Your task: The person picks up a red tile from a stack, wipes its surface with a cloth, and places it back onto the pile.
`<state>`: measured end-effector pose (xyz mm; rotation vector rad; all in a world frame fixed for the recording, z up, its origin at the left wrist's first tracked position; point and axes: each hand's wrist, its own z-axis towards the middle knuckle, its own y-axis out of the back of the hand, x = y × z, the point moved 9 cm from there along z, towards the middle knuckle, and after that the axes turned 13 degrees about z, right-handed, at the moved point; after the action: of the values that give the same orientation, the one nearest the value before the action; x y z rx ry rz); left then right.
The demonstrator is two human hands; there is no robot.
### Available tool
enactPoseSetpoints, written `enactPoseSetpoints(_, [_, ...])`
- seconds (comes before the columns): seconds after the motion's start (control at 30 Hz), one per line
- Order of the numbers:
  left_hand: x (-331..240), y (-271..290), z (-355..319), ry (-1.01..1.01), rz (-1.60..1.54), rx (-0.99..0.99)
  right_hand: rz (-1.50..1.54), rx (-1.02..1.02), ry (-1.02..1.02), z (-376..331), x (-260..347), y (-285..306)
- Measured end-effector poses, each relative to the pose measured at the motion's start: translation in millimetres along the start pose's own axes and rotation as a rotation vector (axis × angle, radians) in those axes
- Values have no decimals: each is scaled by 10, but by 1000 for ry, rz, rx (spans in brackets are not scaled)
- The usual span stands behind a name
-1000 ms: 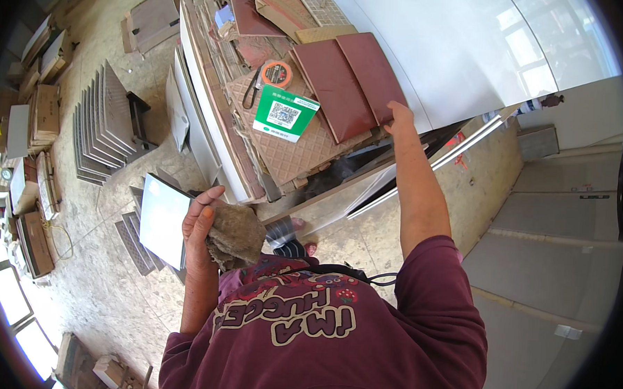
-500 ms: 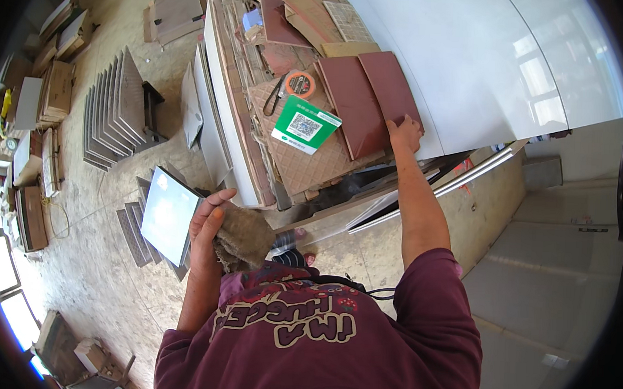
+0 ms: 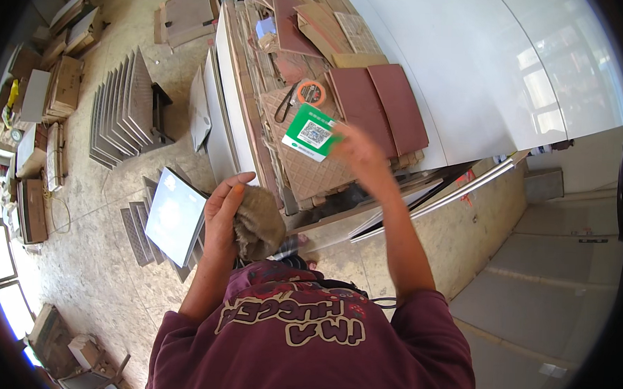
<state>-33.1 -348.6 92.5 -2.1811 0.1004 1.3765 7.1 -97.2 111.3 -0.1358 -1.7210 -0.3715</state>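
right hand (image 3: 355,149) off reddish-brown tiles (image 3: 379,103), now blurred over green card (image 3: 313,133) on tile stack; finger spread unclear. left hand (image 3: 222,211) clutches brown rag (image 3: 260,221), fingers wrapped. attention shifting to card.

A stack of tiles (image 3: 306,166) lies flat on the bench (image 3: 469,83), with two tiles (image 3: 381,104) side by side on its right part. On the stack's middle sits a roll of tape (image 3: 311,92), and just in front of it a card (image 3: 313,132). The right hand (image 3: 355,151) hovers over the stack, just right of the card. To the left of the bench, lower down, the left hand (image 3: 224,215) grips a rag (image 3: 260,221). Left of that hand a tile (image 3: 175,215) leans on other tiles on the floor (image 3: 93,268). Farther back on the left, a row of tiles (image 3: 124,106) stands on edge, with boxes (image 3: 52,89) beyond it.
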Motion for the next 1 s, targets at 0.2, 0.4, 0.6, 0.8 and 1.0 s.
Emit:
enactPoseSetpoints(0.2, [-52, -234, 148, -111, 107, 133, 269, 246, 52, -568, 292, -1198])
enactPoseSetpoints(0.4, [-178, -408, 501, -153, 667, 463, 609, 4, -46, -613, -192, -964])
enactPoseSetpoints(0.6, [-76, -198, 1759, -64, 473, 322, 849, -234, -73, -997, -281, -545])
enactPoseSetpoints(0.8, [352, -309, 2982, 89, 362, 262, 1007, -567, 78, -1541, -25, 60])
enactPoseSetpoints(1.0, [684, -547, 3806, 180, 184, 155, 906, -871, 236, -2236, -27, 566])
